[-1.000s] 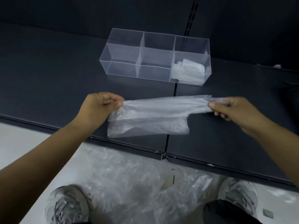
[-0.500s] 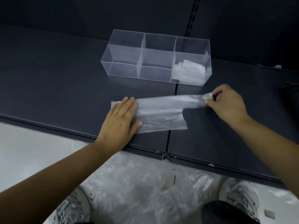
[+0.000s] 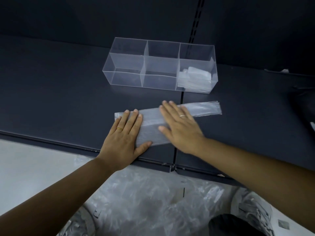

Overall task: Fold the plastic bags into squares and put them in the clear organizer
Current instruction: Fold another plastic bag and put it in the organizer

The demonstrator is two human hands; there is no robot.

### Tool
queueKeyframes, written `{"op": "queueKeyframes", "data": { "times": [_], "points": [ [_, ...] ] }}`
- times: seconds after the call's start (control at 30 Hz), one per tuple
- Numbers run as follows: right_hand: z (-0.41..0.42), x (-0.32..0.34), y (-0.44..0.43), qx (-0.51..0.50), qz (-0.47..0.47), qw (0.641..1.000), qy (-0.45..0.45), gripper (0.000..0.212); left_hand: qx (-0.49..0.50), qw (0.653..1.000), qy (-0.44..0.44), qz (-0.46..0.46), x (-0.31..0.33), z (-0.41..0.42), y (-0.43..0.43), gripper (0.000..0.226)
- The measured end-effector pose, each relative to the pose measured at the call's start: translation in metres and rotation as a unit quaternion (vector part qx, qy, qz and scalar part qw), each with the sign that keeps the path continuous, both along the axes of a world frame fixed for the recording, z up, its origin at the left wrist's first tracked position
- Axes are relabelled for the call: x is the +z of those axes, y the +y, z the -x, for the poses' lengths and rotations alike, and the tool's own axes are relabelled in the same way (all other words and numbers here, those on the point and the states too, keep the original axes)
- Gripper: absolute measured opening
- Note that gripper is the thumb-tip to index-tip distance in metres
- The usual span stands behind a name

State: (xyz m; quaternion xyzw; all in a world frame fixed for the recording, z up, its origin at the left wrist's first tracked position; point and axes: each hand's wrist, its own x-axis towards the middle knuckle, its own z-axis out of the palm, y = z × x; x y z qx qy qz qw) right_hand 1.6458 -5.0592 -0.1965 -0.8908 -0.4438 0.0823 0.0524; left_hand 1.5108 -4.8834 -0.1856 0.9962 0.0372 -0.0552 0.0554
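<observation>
clear bag [image 3: 201,109], clear organizer [image 3: 129,57], dark grey shelf [image 3: 59,92], gold ring [image 3: 119,128].

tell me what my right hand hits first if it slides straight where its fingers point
Probably the clear organizer, at its middle compartment's front wall; only bare shelf lies before the right hand.

a clear plastic bag [image 3: 151,126], folded into a long flat strip, lies on the dark shelf [image 3: 59,92] at 6 o'clock from the clear organizer [image 3: 126,77]. of the organizer's three compartments, only the 3 o'clock one holds folded bags [image 3: 194,79].
</observation>
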Motion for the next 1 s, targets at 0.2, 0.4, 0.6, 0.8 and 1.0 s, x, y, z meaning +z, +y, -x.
{"op": "queueKeyframes", "data": {
  "times": [0.2, 0.4, 0.6, 0.8, 1.0],
  "points": [
    [-0.042, 0.003, -0.079, -0.137, 0.048, 0.989, -0.02, 0.065, -0.008, 1.0, 0.0, -0.017, -0.001, 0.012, 0.027, 0.088],
    [-0.019, 0.025, -0.092, -0.095, -0.143, 0.985, -0.034, 0.04, -0.029, 0.998, -0.048, 0.022, 0.01, 0.016, 0.021, 0.083],
    [-0.002, 0.03, -0.082, -0.034, -0.155, 0.986, 0.044, 0.008, -0.083, 0.989, -0.044, 0.114, 0.013, 0.005, -0.023, 0.071],
    [-0.015, 0.039, -0.073, -0.077, -0.144, 0.965, 0.205, 0.012, -0.038, 0.99, -0.093, 0.098, 0.012, -0.004, -0.04, 0.056],
    [-0.021, 0.06, -0.074, -0.11, -0.141, 0.96, 0.216, 0.012, -0.038, 0.973, -0.201, 0.107, 0.013, -0.013, -0.041, 0.015]
  ]
}}
